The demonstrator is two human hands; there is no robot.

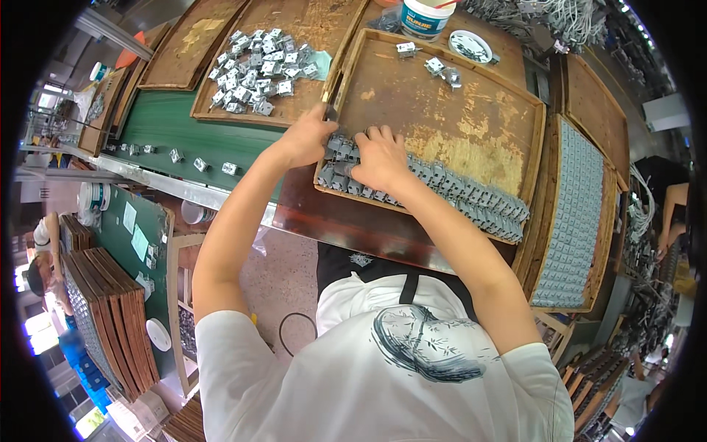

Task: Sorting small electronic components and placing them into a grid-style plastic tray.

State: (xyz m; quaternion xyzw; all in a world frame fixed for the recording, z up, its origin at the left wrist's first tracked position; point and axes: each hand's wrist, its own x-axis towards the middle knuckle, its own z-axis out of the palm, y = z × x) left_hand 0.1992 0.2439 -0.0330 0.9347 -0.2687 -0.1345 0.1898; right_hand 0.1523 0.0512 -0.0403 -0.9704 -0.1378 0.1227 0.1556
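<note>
Small silvery metal parts (464,190) stand packed in rows along the near edge of a shallow wooden tray (471,110). My right hand (381,158) lies over the left part of these rows, its fingers spread and touching the parts. At the tray's left rim, my left hand (303,138) is closed, with a dark bit showing at its fingertips; I cannot make out what it is. A few loose metal parts (436,66) lie near the tray's far edge.
Another wooden tray (206,110) at the left carries a heap of metal parts (258,70). Several parts sit on the green belt (177,132). A filled tray (571,214) stands at the right. Behind are a white bucket (425,18) and a round white lid (470,46).
</note>
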